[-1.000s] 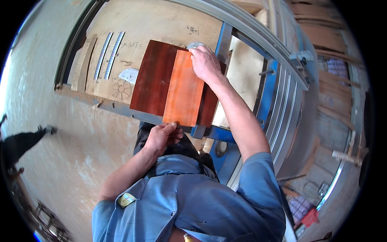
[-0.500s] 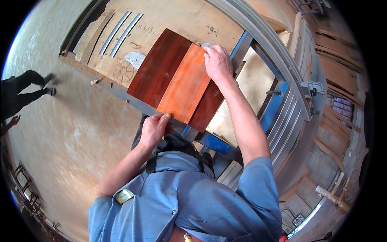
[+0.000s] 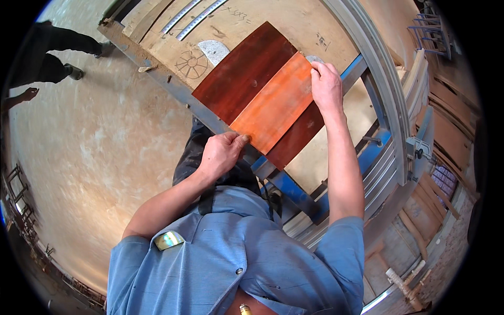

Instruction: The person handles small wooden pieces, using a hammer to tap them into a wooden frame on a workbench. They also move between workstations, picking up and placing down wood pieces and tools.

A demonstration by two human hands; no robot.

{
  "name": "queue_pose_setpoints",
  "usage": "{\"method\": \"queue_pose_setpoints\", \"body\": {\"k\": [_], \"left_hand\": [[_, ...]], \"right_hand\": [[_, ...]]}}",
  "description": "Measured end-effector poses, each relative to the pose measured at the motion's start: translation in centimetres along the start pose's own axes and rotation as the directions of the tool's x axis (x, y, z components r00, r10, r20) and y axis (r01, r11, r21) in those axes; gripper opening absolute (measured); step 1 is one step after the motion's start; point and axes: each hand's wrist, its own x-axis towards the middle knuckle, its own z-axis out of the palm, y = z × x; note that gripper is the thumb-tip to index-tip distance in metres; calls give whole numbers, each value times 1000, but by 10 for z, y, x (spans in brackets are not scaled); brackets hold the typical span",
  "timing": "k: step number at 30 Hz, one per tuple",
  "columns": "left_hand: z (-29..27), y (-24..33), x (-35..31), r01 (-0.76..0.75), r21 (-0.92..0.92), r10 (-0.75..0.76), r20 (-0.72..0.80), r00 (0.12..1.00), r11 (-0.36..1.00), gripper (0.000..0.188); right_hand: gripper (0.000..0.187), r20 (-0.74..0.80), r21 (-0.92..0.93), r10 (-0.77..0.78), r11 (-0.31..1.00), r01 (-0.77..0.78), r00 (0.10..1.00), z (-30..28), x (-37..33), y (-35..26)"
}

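Observation:
A lighter orange-brown wooden board (image 3: 274,105) lies on top of a wider dark red-brown wooden panel (image 3: 244,72), which shows along both its long sides. My left hand (image 3: 224,154) pinches the board's near end between thumb and fingers. At the far end, my right hand (image 3: 327,88) grips the board's corner, fingertips curled over the edge. Both pieces rest at the edge of a workbench top (image 3: 231,31) with a metal frame. Just beyond the right hand, a grey rounded piece (image 3: 314,59) is partly hidden by the board.
Two metal rulers (image 3: 201,19) and a pale half-round piece (image 3: 213,51) lie on the bench, near a drawn wheel. A silvery metal rail (image 3: 386,79) and blue frame parts (image 3: 379,148) run along the right. Another person (image 3: 60,44) is at the far left. Planks (image 3: 452,118) lean at far right.
My view has shifted, so the bench and boards appear farther right. Both hands keep hold of the orange-brown board's ends. At the left, the other person's legs have changed position.

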Motion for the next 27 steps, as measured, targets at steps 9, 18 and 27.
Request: {"method": "queue_pose_setpoints", "body": {"k": [9, 18, 27], "left_hand": [[3, -7, 9, 19, 24, -19, 24, 1000, 1000, 38], [0, 14, 0, 77, -14, -77, 48, 996, 997, 37], [-1, 21, 1, 201, -106, -192, 85, 978, 974, 33]], "right_hand": [[16, -16, 29, 93, 995, -93, 996, -7, 2, -1], [17, -21, 86, 170, 982, -168, 985, -9, -3, 4], [15, -40, 185, 206, 963, -195, 978, -7, -3, 7]]}}
